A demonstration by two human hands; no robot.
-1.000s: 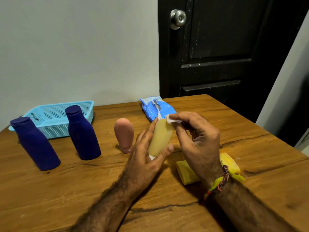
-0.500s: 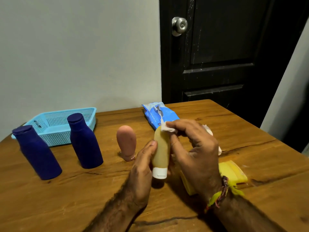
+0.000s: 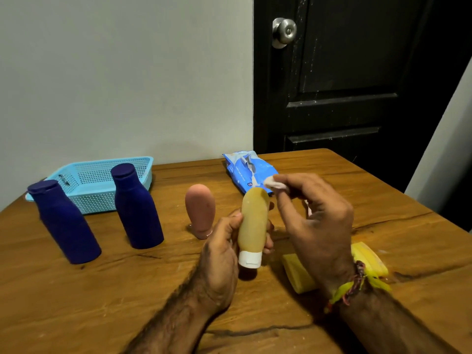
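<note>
My left hand (image 3: 224, 249) grips a small yellowish squeeze bottle (image 3: 252, 223) above the table, its white cap (image 3: 249, 259) pointing down. My right hand (image 3: 314, 218) pinches a crumpled white wipe (image 3: 273, 184) between fingertips and thumb, just beside the bottle's rounded upper end. Whether the wipe touches the bottle is unclear. A blue wipes pack (image 3: 249, 172) lies behind the hands.
On the wooden table (image 3: 127, 290) a pink squeeze bottle (image 3: 200, 210) stands cap-down left of my hands. Two dark blue bottles (image 3: 63, 221) (image 3: 136, 205) stand further left before a light blue mesh basket (image 3: 86, 198). Yellow packets (image 3: 298, 274) lie under my right wrist. A black door (image 3: 344, 72) is behind.
My left hand turned the yellowish bottle from a tilt to upright with its cap down. My right hand with the wipe shifted from the bottle's top slightly to the right.
</note>
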